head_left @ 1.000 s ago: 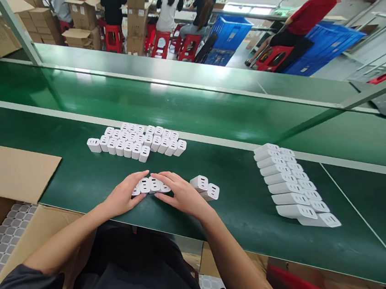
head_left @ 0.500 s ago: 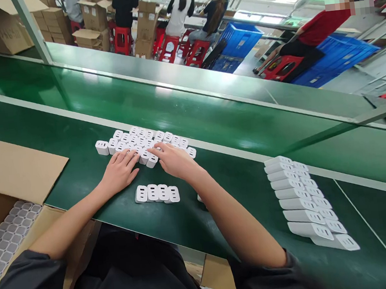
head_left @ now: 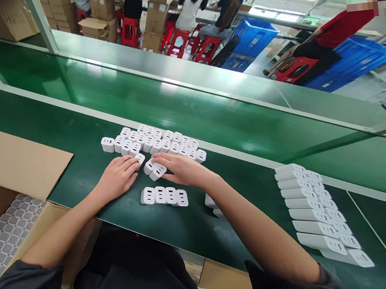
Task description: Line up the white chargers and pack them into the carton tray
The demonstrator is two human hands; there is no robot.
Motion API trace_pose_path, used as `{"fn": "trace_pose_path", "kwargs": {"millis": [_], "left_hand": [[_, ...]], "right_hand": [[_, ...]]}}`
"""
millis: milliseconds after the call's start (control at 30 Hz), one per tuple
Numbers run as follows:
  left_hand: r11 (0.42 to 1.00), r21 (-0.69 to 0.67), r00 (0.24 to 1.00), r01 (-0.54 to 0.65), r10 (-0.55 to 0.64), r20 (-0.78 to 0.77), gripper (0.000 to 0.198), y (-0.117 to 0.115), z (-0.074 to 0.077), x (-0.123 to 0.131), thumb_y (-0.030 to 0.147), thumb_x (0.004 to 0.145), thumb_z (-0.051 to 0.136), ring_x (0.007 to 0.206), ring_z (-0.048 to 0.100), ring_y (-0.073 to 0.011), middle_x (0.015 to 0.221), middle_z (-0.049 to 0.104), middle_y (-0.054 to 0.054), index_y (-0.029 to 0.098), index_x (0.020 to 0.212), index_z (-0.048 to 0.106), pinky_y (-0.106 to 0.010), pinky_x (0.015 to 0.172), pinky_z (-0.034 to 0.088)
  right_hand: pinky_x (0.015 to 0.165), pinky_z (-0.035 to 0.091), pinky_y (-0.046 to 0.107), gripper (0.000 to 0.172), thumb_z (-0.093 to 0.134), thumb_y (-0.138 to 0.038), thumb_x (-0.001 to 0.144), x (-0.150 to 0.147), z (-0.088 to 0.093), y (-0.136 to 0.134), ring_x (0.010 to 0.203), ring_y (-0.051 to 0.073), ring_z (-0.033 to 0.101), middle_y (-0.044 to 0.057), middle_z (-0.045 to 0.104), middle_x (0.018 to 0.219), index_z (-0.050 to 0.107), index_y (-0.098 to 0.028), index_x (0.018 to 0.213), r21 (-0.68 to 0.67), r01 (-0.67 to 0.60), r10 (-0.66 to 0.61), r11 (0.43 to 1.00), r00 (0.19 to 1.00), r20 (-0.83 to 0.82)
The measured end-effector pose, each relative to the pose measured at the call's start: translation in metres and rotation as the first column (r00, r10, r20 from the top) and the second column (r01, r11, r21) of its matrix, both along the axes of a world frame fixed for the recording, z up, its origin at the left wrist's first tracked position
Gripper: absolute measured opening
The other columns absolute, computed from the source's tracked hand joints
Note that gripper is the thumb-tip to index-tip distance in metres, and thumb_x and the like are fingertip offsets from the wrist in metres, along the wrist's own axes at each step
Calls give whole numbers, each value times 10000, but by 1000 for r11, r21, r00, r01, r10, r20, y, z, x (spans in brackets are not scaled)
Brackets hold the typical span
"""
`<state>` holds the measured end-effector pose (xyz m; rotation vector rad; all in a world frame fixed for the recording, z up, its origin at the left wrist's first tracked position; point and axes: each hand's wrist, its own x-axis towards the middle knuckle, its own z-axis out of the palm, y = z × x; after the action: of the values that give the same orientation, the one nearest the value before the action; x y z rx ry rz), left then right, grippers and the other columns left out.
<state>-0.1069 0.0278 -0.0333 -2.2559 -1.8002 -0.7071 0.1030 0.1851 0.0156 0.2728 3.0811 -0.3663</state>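
Note:
White wall chargers with port slots (head_left: 165, 146) stand in a tight cluster on the green bench. My left hand (head_left: 118, 177) lies at the cluster's near left edge, fingers stretched out, its fingertips touching one charger (head_left: 140, 159). My right hand (head_left: 183, 169) curls over a pair of chargers (head_left: 157, 172) just in front of the cluster, index finger on the far side and thumb at the near right side. Closer to me, a short row of several chargers (head_left: 160, 195) stands side by side. Two more chargers (head_left: 210, 201) are partly hidden behind my right forearm.
A double row of chargers (head_left: 311, 215) lies at the right of the bench (head_left: 257, 229). On the left, an open carton (head_left: 23, 167) holds many chargers packed in a grid. A white rail (head_left: 242, 157) runs behind the cluster. Several people sit beyond, near blue crates (head_left: 254, 37).
Both hands have drawn chargers a little toward me, opening a gap between the pair at my right hand and the cluster. The whole view has shifted slightly.

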Motion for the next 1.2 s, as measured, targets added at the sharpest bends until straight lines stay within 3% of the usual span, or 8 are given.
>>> {"fn": "trace_pose_path", "kwargs": {"millis": [233, 433, 567, 667, 767, 867, 1033, 1200], "left_hand": [[992, -23, 971, -121, 123, 203, 241, -8, -9, -11, 309, 991, 488, 1002, 676, -194, 1154, 663, -88, 195, 1155, 623, -310, 830, 576], [987, -155, 889, -45, 110, 445, 291, -20, 0, -34, 301, 940, 540, 1142, 631, -216, 1238, 627, -77, 215, 1211, 600, -375, 1001, 538], [959, -276, 876, 59, 83, 475, 678, -31, 9, -37, 371, 821, 708, 1262, 556, -282, 1394, 494, -128, 238, 1424, 427, -433, 1030, 531], [948, -317, 904, 36, 105, 415, 976, -36, 6, -30, 441, 737, 802, 1287, 530, -325, 1457, 387, -150, 289, 1529, 252, -454, 962, 567], [960, -276, 912, -36, 144, 384, 1105, -36, -4, -19, 502, 712, 826, 1286, 522, -347, 1450, 365, -153, 317, 1557, 140, -502, 967, 556], [968, -237, 896, -78, 173, 408, 1100, -34, -11, -13, 510, 742, 806, 1288, 514, -353, 1458, 351, -155, 334, 1565, 98, -508, 958, 559], [964, -255, 850, 69, 77, 521, 1097, -37, -12, -19, 472, 756, 803, 1331, 467, -346, 1506, 315, -151, 348, 1570, 78, -512, 1026, 532], [941, -297, 776, 161, 66, 628, 1105, -51, -11, -37, 477, 728, 830, 1408, 379, -346, 1559, 257, -118, 380, 1566, 116, -546, 1165, 411]], "right_hand": [[908, 560, 412, 452, 681, -181, 854, -36, 10, -11, 1132, 268, 654, 104, 613, 1349, 556, -203, 1289, -20, -131, 132, 991, 991, 19], [765, 537, 367, 468, 727, -240, 853, -58, 15, -26, 1001, 265, 665, 124, 627, 1232, 527, -143, 1266, 7, -171, 169, 985, 981, 95], [740, 529, 348, 510, 784, -301, 824, -71, 22, -44, 982, 271, 660, 133, 629, 1143, 530, -116, 1225, 35, -132, 125, 991, 980, 157], [740, 550, 369, 536, 804, -329, 803, -76, 28, -54, 1014, 290, 651, 151, 621, 1143, 533, -102, 1206, 52, -106, 94, 993, 976, 195], [757, 573, 401, 592, 810, -385, 788, -74, 33, -52, 1057, 307, 639, 158, 608, 1178, 530, -110, 1231, -4, -111, 110, 994, 977, 184], [861, 571, 430, 435, 705, -326, 878, -72, 33, -46, 1117, 290, 617, 146, 593, 1249, 541, -146, 1238, -75, -60, 65, 995, 996, 56], [999, 516, 431, 272, 546, -161, 951, -77, 22, -51, 1265, 275, 535, 146, 576, 1349, 558, -131, 1221, -145, -24, 25, 989, 1000, 6], [914, 528, 394, 330, 538, -251, 991, -72, 26, -64, 1110, 263, 621, 141, 629, 1223, 547, -107, 1288, -122, 37, -19, 992, 989, 148]]}}
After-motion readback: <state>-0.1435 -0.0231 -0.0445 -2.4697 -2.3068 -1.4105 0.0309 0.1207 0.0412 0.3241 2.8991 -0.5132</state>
